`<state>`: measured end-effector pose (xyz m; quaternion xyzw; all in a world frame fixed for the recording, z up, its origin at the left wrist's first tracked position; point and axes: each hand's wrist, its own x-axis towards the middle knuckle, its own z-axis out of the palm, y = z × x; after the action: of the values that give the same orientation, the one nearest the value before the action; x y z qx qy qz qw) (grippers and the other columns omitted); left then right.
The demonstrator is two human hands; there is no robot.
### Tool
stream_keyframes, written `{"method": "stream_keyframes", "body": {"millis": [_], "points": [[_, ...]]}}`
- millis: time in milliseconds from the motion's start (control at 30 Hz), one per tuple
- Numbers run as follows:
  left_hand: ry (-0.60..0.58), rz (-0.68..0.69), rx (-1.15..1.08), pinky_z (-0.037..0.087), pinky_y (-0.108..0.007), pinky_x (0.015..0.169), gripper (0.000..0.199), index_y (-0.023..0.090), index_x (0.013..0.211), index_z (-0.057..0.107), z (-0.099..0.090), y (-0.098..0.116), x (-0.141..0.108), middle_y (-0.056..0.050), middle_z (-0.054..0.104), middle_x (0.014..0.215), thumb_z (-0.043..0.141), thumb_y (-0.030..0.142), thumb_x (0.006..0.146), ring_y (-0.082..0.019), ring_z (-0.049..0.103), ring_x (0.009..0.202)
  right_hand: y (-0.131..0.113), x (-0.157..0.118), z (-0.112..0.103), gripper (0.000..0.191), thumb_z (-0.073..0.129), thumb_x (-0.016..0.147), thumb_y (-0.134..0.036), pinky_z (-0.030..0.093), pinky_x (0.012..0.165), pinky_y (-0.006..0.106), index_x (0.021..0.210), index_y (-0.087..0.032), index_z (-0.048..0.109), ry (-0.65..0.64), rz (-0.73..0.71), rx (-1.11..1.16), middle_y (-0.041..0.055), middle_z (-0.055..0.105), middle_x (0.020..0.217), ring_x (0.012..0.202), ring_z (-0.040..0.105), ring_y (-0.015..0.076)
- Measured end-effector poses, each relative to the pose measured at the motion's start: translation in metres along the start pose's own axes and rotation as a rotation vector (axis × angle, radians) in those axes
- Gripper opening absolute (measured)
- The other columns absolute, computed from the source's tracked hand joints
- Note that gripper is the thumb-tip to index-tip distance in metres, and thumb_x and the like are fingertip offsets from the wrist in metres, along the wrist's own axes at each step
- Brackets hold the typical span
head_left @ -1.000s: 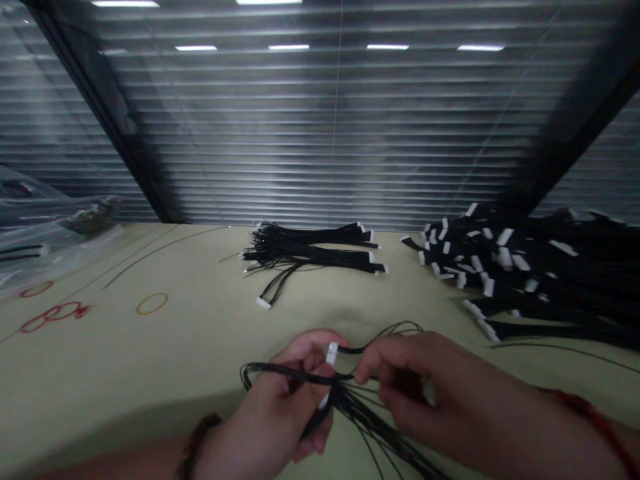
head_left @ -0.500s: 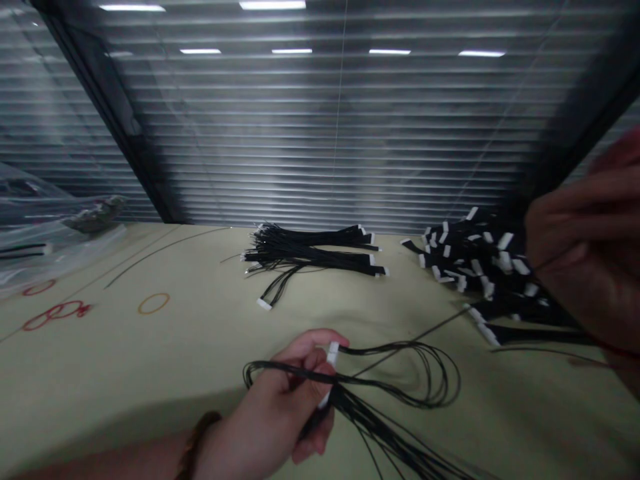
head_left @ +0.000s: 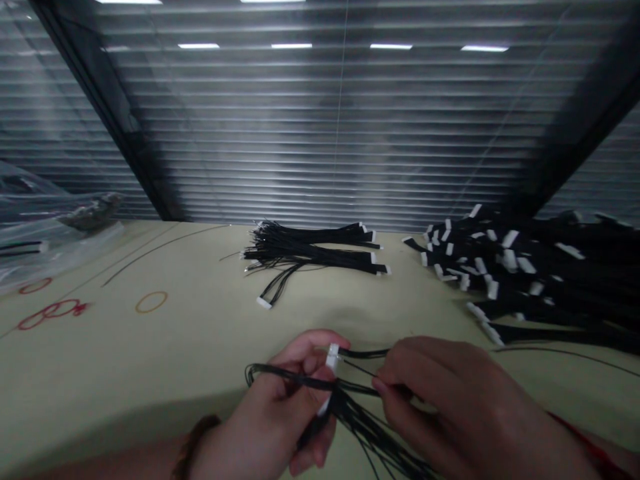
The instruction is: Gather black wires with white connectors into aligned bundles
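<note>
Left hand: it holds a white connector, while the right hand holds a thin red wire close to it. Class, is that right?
The colour is wrong. The head view shows the right hand holding a thin black wire close to the white connector, which the left hand does hold.

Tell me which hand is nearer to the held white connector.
Left: the left hand holds the white connector in its fingers. The right hand is off to the connector's right, not touching it, pinching a thin black wire whose tip is close to it.
</note>
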<state>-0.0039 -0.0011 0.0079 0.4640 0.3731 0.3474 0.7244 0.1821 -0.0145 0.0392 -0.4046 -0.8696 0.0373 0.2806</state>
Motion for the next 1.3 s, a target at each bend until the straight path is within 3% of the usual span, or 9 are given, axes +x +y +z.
{"method": "stream_keyframes", "body": {"millis": [300,633,800,1000,1200,1300], "points": [[-0.006,-0.004,-0.047,0.013,-0.015,0.028,0.028,0.022,0.099,0.05,0.002,0.002,-0.001,0.011,0.04,0.046,0.061,0.035,0.076,-0.003,0.029,0.03,0.003,-0.002,-0.002,0.016,0.045,0.082,-0.012,0.032,0.051,0.025,0.07,-0.018,0.053,-0.017,-0.003,-0.028,-0.0018,0.053,0.064,0.055,0.047,0.0114],[-0.013,-0.024,0.043,0.019,-0.014,0.029,0.039,0.02,0.098,0.053,0.003,-0.006,-0.002,0.012,0.037,0.044,0.06,0.051,0.076,-0.003,0.028,0.031,0.001,-0.003,0.002,0.014,0.049,0.081,-0.01,0.032,0.052,0.024,0.071,-0.02,0.052,-0.099,-0.014,0.001,-0.0033,0.054,0.067,0.058,0.048,0.0108],[-0.045,0.023,-0.05,0.02,-0.013,0.03,0.032,0.02,0.095,0.055,0.004,-0.006,0.0,0.011,0.045,0.046,0.063,0.045,0.077,-0.002,0.03,0.031,-0.001,-0.003,0.005,0.011,0.055,0.078,-0.014,0.035,0.055,0.026,0.084,-0.023,0.055,-0.048,0.026,-0.025,-0.0054,0.058,0.071,0.062,0.053,0.0126],[-0.074,-0.03,-0.124,0.016,-0.014,0.028,0.021,0.018,0.092,0.059,0.009,-0.003,0.0,0.01,0.047,0.046,0.063,0.033,0.077,-0.001,0.028,0.03,-0.001,-0.006,0.014,0.013,0.056,0.075,-0.008,0.033,0.051,0.026,0.076,-0.021,0.053,-0.089,-0.011,-0.078,-0.0041,0.055,0.066,0.056,0.048,0.0129],[0.105,-0.031,0.028,0.019,-0.014,0.029,0.03,0.02,0.104,0.053,-0.001,-0.008,0.004,0.01,0.045,0.047,0.059,0.032,0.077,-0.004,0.032,0.031,0.003,-0.001,-0.007,0.014,0.045,0.085,-0.015,0.035,0.053,0.029,0.075,-0.021,0.054,0.043,-0.048,-0.257,-0.0011,0.055,0.066,0.058,0.051,0.0148],[0.211,-0.019,0.053,0.022,-0.014,0.031,0.032,0.021,0.107,0.05,-0.003,-0.006,0.007,0.01,0.045,0.05,0.057,0.034,0.079,-0.005,0.036,0.033,0.013,-0.01,-0.02,0.021,0.04,0.08,-0.014,0.03,0.042,0.028,0.066,-0.022,0.054,0.012,-0.077,-0.325,-0.0013,0.053,0.055,0.043,0.048,0.0135]]}}
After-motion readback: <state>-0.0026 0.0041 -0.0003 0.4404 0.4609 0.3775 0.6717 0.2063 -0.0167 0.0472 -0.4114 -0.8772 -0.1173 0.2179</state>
